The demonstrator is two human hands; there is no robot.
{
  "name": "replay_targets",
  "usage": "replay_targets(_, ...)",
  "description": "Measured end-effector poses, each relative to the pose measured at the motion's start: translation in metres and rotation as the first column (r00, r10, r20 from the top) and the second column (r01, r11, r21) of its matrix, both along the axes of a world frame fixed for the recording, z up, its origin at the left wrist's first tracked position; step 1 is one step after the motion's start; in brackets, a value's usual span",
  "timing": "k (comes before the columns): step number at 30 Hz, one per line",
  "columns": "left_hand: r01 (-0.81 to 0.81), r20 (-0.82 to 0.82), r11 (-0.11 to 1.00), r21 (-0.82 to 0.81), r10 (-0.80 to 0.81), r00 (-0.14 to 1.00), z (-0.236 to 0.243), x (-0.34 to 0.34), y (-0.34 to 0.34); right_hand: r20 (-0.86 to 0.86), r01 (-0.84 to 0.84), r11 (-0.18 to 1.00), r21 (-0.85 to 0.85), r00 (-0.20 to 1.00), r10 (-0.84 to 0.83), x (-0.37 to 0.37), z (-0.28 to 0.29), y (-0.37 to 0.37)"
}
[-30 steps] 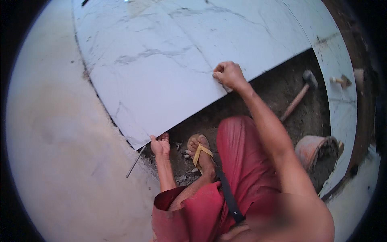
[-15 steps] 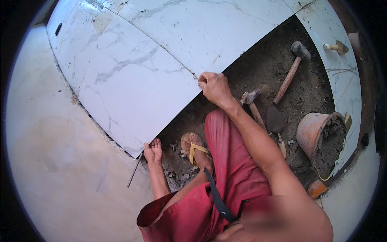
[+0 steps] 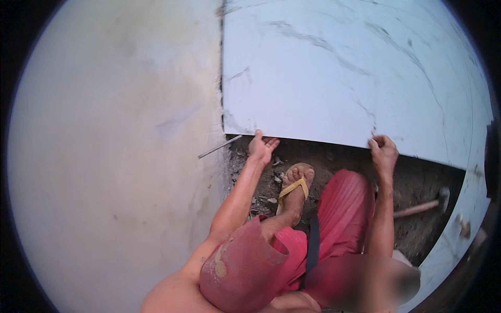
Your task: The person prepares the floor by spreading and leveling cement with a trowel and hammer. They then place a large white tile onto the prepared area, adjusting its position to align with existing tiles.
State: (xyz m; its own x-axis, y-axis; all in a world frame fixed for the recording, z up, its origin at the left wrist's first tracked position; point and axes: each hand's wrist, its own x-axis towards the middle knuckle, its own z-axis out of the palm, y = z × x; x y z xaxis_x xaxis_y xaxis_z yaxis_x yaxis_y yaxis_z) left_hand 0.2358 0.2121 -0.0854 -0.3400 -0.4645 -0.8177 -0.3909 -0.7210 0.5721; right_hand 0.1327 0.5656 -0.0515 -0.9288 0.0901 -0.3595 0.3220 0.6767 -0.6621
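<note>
A large white marble-patterned tile point(image 3: 297, 99) ends at a front edge above dark soil. My left hand point(image 3: 262, 148) is at that edge near the tile's left corner, palm up, its thumb against the edge and its fingers stretched out and apart. Beside it, a thin metal rod point(image 3: 220, 146) sticks out against the pale surface. Farther right along the edge, my right hand point(image 3: 384, 152) has its fingers curled and pressed together at the joint between tiles. Whatever may be between those fingertips is hidden.
A pale plastered surface point(image 3: 115, 141) borders the tiles on the left. My sandalled foot point(image 3: 296, 189) stands on soil and rubble. A wooden-handled hammer point(image 3: 417, 209) lies in the dug soil point(image 3: 417, 237) at right. A small blurred trowel point(image 3: 464, 227) rests on the tile strip beyond.
My view has swung left, so the bucket and second hammer have dropped out of sight. Both hands stay at the tile's front edge, at about the same spots on it.
</note>
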Motion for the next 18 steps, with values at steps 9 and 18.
replay_targets(9, -0.026, -0.087, 0.999, 0.035, 0.029, 0.996, -0.004, 0.006, -0.002, 0.063, -0.002, 1.000, 0.030, 0.998, 0.000, 0.001, -0.004, 0.000)
replay_targets(18, 0.023, -0.251, 0.966, 0.258, 0.044, 0.967, -0.032, 0.016, -0.017, -0.004, -0.029, 0.998, 0.050, 1.000, 0.029, 0.014, 0.005, 0.020)
